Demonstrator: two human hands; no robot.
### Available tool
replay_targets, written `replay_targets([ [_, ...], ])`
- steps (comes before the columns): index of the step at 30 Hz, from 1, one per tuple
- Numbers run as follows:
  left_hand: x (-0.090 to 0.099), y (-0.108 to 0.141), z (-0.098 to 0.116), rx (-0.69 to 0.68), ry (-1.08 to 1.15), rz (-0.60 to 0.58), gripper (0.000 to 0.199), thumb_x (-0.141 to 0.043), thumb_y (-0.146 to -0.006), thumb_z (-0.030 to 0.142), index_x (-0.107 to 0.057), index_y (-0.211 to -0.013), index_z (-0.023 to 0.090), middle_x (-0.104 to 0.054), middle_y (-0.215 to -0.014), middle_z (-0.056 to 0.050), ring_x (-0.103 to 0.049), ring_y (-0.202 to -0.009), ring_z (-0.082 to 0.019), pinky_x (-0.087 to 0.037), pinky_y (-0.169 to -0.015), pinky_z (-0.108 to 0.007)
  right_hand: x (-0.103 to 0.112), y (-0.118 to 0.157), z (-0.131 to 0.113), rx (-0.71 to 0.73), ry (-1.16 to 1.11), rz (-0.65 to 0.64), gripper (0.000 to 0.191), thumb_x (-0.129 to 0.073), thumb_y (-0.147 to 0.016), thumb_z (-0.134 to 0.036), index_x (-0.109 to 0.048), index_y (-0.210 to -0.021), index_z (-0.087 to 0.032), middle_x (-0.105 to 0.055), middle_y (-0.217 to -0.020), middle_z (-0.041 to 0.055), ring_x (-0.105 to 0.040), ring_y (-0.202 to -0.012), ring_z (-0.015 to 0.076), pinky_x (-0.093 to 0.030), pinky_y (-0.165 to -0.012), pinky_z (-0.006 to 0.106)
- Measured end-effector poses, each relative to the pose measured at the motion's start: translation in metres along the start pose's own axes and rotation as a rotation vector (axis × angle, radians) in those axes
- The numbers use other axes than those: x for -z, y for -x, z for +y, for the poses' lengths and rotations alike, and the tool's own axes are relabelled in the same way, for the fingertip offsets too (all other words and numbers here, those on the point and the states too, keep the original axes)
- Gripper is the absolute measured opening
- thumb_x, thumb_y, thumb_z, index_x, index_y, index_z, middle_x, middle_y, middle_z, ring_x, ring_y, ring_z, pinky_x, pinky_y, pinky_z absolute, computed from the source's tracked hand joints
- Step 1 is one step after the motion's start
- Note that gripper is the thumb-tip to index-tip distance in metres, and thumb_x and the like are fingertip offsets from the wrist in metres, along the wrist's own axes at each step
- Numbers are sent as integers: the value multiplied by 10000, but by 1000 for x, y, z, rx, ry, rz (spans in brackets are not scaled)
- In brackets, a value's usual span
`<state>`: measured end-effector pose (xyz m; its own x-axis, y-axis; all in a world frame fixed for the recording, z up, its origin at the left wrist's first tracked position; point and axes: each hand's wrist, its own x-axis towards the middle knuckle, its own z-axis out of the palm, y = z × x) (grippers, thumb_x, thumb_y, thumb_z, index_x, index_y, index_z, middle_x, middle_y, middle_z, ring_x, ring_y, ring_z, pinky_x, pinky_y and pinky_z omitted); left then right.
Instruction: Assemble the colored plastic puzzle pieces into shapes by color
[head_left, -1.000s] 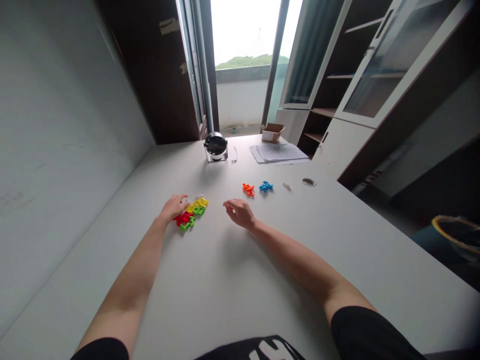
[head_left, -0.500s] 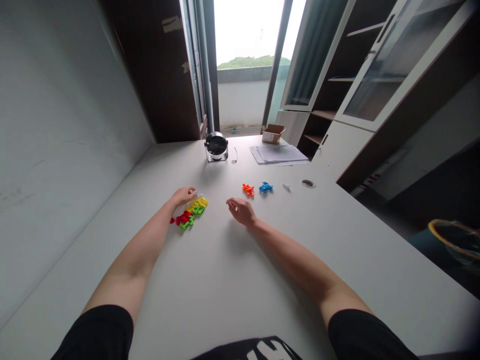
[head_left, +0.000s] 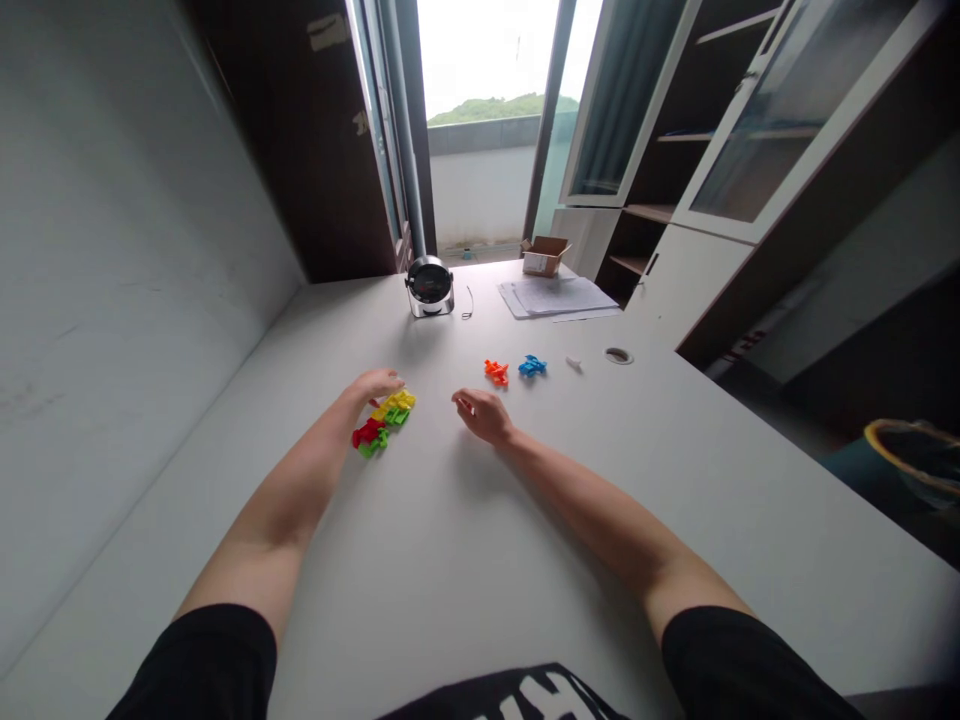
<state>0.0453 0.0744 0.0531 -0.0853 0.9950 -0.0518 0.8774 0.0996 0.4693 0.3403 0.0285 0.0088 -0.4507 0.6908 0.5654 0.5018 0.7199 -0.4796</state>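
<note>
My left hand (head_left: 379, 383) is at the far edge of a mixed pile, its fingers over the spot behind the yellow pieces (head_left: 395, 404); what its fingertips hold, if anything, is hidden. Red pieces (head_left: 367, 432) and green pieces (head_left: 397, 417) lie in the same pile, nearer to me. My right hand (head_left: 484, 414) rests on the table with its fingers curled together, and nothing can be made out in them. Just beyond it lies a small heap of orange pieces (head_left: 496, 373), with blue pieces (head_left: 532, 366) to the right. A small white piece (head_left: 574, 362) lies farther right.
A round black device on a stand (head_left: 430, 286) is at the back of the white table (head_left: 420, 560). Papers (head_left: 559, 297) and an open cardboard box (head_left: 544, 257) are at the back right. A round hole (head_left: 619, 356) is near the right edge.
My left hand has moved slightly right over the far end of the pile, covering the white pieces there. My right hand has stayed in place. The view has shifted a little.
</note>
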Motion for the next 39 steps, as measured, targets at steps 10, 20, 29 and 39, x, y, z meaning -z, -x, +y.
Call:
replay_targets([
  [10,-6,-16,26,-119,-122,-90,290,-720,-713,444,-719,-951,278,-708,-1034,-68,-623,-997,-236,-454,-850,-301,-2,0,3,-19,-1,-31,183,-544,-899,-167,-680,-1000,-235,-675,-767,-4,-590,-672,140,-411,-682,226],
  [20,-30,-19,75,-317,-173,-151,345,-669,-772,371,-745,-1088,255,-712,-1141,-97,-649,-1008,-273,-475,-808,-333,1,0,1,-28,6,-25,178,-531,-910,-170,-674,-997,-230,-678,-762,-4,-582,-650,133,-409,-663,220],
  [29,-68,28,105,-413,-320,-21,233,-579,-894,324,-721,-1061,248,-652,-1087,-124,-604,-1046,-248,-484,-813,-306,5,-3,-2,-31,24,28,158,-525,-917,-189,-671,-964,-225,-674,-744,-2,-571,-633,133,-412,-663,229],
  [39,-64,77,72,-425,-310,119,332,-465,-954,221,-622,-1246,251,-618,-1157,-125,-562,-1118,-255,-466,-927,-354,5,-2,2,-81,-25,99,172,-501,-930,-213,-668,-971,-224,-681,-768,2,-596,-635,135,-441,-678,239],
])
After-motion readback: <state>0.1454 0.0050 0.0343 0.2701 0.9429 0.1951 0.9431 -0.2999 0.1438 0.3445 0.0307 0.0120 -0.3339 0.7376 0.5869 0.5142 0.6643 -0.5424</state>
